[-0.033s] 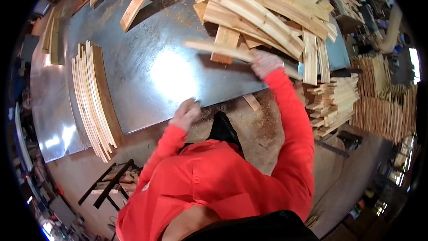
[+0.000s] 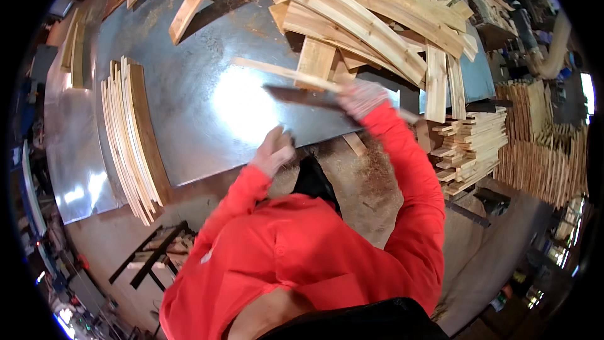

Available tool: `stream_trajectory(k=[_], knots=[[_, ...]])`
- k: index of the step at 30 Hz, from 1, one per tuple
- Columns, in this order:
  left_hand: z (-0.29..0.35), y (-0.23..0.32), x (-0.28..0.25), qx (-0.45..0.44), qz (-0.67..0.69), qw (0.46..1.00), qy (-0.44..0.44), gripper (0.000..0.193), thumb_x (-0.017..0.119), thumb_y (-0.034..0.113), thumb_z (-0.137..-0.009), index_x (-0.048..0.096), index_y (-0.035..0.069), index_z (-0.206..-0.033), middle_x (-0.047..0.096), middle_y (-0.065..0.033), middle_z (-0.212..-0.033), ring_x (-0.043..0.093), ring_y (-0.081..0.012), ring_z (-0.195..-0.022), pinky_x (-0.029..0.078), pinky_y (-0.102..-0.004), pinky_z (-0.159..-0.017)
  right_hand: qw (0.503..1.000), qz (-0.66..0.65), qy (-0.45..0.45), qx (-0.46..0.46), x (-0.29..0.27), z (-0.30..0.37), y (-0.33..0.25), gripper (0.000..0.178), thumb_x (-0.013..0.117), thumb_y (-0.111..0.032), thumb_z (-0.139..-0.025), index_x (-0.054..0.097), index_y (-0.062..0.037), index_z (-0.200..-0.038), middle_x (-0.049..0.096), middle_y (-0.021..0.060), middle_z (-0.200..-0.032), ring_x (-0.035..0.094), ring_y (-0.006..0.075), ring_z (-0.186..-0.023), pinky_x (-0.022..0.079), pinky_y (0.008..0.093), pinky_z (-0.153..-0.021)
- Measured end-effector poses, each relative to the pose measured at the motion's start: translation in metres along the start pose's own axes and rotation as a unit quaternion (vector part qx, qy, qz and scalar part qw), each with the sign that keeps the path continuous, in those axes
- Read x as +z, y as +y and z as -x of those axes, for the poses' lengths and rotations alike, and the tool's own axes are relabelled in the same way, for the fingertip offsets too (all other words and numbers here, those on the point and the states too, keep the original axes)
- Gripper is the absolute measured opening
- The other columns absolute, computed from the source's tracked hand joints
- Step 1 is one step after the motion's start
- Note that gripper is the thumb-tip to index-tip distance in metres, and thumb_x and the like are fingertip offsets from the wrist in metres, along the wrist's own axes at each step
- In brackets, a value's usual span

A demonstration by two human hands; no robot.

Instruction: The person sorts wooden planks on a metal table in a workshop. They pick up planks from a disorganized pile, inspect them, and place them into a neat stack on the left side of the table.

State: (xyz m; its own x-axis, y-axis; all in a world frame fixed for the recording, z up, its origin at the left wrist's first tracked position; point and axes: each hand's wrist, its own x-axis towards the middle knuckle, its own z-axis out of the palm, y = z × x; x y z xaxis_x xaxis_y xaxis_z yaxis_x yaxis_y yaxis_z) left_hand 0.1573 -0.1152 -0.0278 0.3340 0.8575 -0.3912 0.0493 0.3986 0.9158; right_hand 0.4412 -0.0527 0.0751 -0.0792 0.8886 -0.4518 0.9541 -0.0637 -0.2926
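My right hand [image 2: 363, 97] is closed around a thin wooden board [image 2: 286, 72], held edge-on above the metal tabletop [image 2: 195, 116]. The board's far end points left; its near end shows past my wrist. Motion smears the hand and board a little, and a dark shadow lies on the metal below. My left hand [image 2: 274, 151] hovers at the table's front edge with fingers curled in. Whatever those fingers may hold is hidden. Beyond my right hand lies a loose heap of wooden boards [image 2: 352, 22].
A neat row of boards on edge [image 2: 135, 138] stands at the table's left. Stacked boards [image 2: 475, 145] rise right of the table, with taller stacks [image 2: 535, 164] beyond. A black-framed stand [image 2: 154, 255] with wood pieces sits on the floor at lower left.
My right hand has shifted left with the board, whose far end reaches further over the table. My left hand has moved slightly right and up.
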Motion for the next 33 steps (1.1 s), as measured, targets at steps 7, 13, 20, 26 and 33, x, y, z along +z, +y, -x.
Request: stream_trajectory(k=[7, 13, 20, 26, 33], knots=[[-0.066, 0.061, 0.056, -0.042, 0.148, 0.984, 0.093, 0.033, 0.066, 0.015, -0.084, 0.061, -0.001, -0.113, 0.067, -0.0074, -0.098, 0.062, -0.0164, -0.083, 0.05, -0.0292, -0.073, 0.917, 0.121, 0.365, 0.101, -0.007, -0.047, 0.16, 0.103, 0.073, -0.061, -0.064, 0.028, -0.0183, -0.146, 0.041, 0.0216, -0.14, 0.039, 0.0377, -0.13, 0.031, 0.0436, -0.108], [-0.07, 0.031, 0.053, 0.002, 0.227, 0.935, 0.273, 0.04, 0.065, 0.019, -0.085, 0.058, -0.002, -0.118, 0.065, -0.0087, -0.103, 0.063, -0.0195, -0.086, 0.053, -0.0329, -0.076, 0.977, 0.005, 0.196, 0.09, -0.039, -0.018, 0.083, 0.098, 0.071, -0.062, -0.063, 0.036, -0.0145, -0.141, 0.058, 0.0161, -0.109, 0.06, 0.03, -0.095, 0.051, 0.0411, -0.075], [-0.096, 0.047, 0.045, -0.163, 0.371, 0.877, 0.26, 0.042, 0.064, 0.023, -0.086, 0.052, 0.002, -0.121, 0.059, -0.0159, -0.114, 0.058, -0.0297, -0.104, 0.049, -0.044, -0.094, 0.992, -0.066, 0.063, -0.083, 0.051, 0.031, -0.014, 0.095, 0.055, -0.077, -0.069, 0.038, -0.0191, -0.143, 0.039, 0.0164, -0.142, 0.036, 0.0324, -0.131, 0.027, 0.0472, -0.109], [-0.083, 0.051, 0.02, -0.121, 0.297, 0.918, 0.232, 0.045, 0.068, 0.008, -0.08, 0.051, 0.0, -0.12, 0.061, -0.0145, -0.106, 0.061, -0.0299, -0.094, 0.053, -0.0437, -0.083, 0.962, 0.09, 0.257, 0.01, -0.01, -0.051, 0.151, 0.091, 0.077, -0.029, -0.067, 0.031, -0.0053, -0.142, 0.043, 0.0253, -0.135, 0.043, 0.0416, -0.122, 0.032, 0.0498, -0.106], [-0.101, 0.045, -0.045, -0.134, 0.171, 0.918, 0.331, 0.035, 0.067, 0.014, -0.084, 0.06, 0.002, -0.115, 0.067, -0.0116, -0.1, 0.064, -0.0249, -0.09, 0.052, -0.0367, -0.08, 0.988, -0.02, 0.115, -0.1, -0.081, -0.023, -0.053, 0.11, 0.082, -0.032, -0.058, 0.023, -0.008, -0.147, 0.047, 0.0245, -0.128, 0.048, 0.0407, -0.117, 0.035, 0.0453, -0.104]])
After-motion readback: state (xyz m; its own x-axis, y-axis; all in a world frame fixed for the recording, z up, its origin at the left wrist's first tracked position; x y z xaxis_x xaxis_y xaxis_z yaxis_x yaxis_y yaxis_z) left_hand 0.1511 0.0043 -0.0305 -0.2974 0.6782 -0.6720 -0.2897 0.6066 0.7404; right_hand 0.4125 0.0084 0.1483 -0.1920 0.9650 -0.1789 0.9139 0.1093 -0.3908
